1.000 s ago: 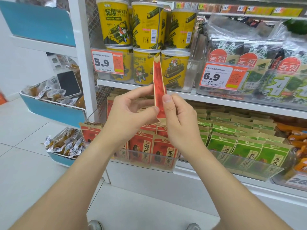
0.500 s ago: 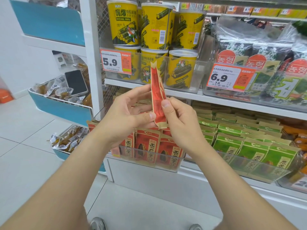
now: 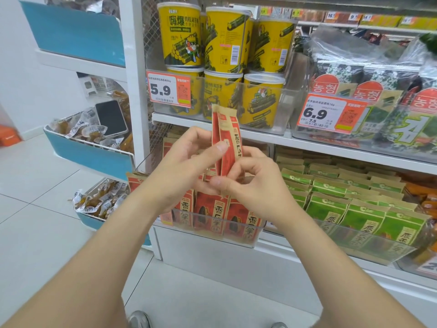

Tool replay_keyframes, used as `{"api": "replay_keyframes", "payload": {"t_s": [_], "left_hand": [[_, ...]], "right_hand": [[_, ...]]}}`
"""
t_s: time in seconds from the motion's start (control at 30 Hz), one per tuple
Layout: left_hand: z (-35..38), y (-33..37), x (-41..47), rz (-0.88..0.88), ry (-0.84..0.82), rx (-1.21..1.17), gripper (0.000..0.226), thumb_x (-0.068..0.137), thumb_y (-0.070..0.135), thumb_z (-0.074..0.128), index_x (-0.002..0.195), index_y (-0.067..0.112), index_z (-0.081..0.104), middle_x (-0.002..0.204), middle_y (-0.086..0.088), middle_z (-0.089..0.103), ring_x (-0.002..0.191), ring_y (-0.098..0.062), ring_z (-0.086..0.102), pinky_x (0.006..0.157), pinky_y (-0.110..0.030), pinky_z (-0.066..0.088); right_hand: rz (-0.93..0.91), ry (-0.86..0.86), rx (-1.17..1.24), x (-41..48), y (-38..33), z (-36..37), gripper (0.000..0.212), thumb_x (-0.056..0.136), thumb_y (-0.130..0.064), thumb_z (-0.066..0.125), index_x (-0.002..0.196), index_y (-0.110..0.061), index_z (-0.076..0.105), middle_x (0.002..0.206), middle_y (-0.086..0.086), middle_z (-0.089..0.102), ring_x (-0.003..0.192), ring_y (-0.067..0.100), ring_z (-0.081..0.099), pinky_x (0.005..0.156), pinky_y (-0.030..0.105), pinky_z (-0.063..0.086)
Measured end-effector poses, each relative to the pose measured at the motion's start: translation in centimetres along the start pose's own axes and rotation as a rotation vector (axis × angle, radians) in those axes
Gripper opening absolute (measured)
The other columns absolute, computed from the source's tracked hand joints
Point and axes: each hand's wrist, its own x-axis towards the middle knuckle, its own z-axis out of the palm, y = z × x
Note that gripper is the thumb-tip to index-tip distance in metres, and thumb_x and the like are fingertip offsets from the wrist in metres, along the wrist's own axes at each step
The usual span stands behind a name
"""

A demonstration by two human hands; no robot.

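- The left hand [image 3: 186,166] pinches the red packet [image 3: 233,147] about halfway up. Its thumb [image 3: 222,147] is pressed flat on the near face and the other fingers are curled behind.
- The right hand [image 3: 256,185] pinches the same packet lower down. Its fingertips [image 3: 236,168] are on the right edge and its thumb sits near the bottom seam.
- The packet stands upright between the two hands and is seen almost edge-on. Its brown paper top rises well above both grips and its lower end is tucked into them. I cannot tell whether it is one packet or two pressed together.
- It is held in the air in front of the shelves, clear of all the stock.
- Directly below the hands is a clear bin [image 3: 248,240] with more red packets of the same kind standing in rows.
- Just to the right of that bin, green packets [image 3: 359,209] fill the same shelf level.
- Behind the packet's top, on the shelf above, yellow tubs [image 3: 224,41] are stacked two high, with a 5.9 price tag [image 3: 169,91] at their left.
- Further right, seaweed packs [image 3: 378,76] stand behind a 6.9 price tag [image 3: 331,113].
- Well to the left, a blue-fronted basket [image 3: 89,155] holds wrapped snacks and a dark phone [image 3: 111,118] lying screen up.
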Motion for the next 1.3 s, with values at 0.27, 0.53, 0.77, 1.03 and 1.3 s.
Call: {"api": "replay_keyframes", "payload": {"t_s": [0.27, 0.53, 0.77, 1.03, 1.3], "left_hand": [[0.2, -0.4, 0.6, -0.003, 0.221, 0.154, 0.025, 0.115, 0.033, 0.049, 0.127, 0.026, 0.069, 0.113, 0.004, 0.082, 0.103, -0.017, 0.08, 0.09, -0.051, 0.064], [0.9, -0.8, 0.6, -0.013, 0.283, 0.286, 0.023, 0.116, 0.027, 0.047, 0.122, 0.024, 0.068, 0.103, 0.007, 0.08, 0.091, -0.005, 0.077, 0.091, -0.042, 0.062], [2.5, -1.4, 0.0, 0.172, 0.26, 0.581, 0.029, 0.104, 0.049, 0.062, 0.132, 0.044, 0.054, 0.122, 0.028, 0.065, 0.117, 0.001, 0.063, 0.103, -0.035, 0.053], [2.4, -1.0, 0.0, 0.166, 0.272, 0.549, 0.026, 0.099, 0.039, 0.071, 0.12, 0.05, 0.061, 0.098, 0.025, 0.076, 0.082, -0.002, 0.075, 0.087, -0.037, 0.063], [2.9, -1.6, -0.2, 0.186, 0.233, 0.541, 0.006, 0.108, 0.022, 0.052, 0.112, 0.019, 0.047, 0.062, 0.008, 0.064, 0.051, -0.006, 0.048, 0.056, -0.027, 0.035]], "right_hand": [[0.001, 0.162, -0.07, 0.0, -1.2, 1.1, 0.054, 0.086, -0.043, 0.089, 0.118, -0.031, 0.047, 0.102, -0.01, 0.071, 0.088, 0.009, 0.074, 0.074, 0.039, 0.063], [0.107, 0.144, 0.239, 0.4, -1.8, 0.1, 0.004, 0.102, -0.013, 0.071, 0.099, -0.015, 0.072, 0.096, 0.004, 0.082, 0.088, 0.024, 0.079, 0.076, 0.039, 0.065], [0.049, 0.319, 0.187, -0.2, -1.6, 0.6, 0.023, 0.106, -0.026, 0.067, 0.088, -0.016, 0.078, 0.079, 0.006, 0.078, 0.078, 0.035, 0.075, 0.072, 0.051, 0.061], [-0.123, 0.387, -0.098, -0.8, -1.6, 0.6, 0.03, 0.107, -0.026, 0.064, 0.081, -0.017, 0.074, 0.063, -0.009, 0.067, 0.059, 0.011, 0.061, 0.06, 0.032, 0.049], [-0.318, 0.403, -0.3, -1.2, -1.8, 1.2, 0.028, 0.106, -0.024, 0.062, 0.081, -0.012, 0.061, 0.065, -0.006, 0.054, 0.061, 0.017, 0.05, 0.058, 0.041, 0.043]]}}
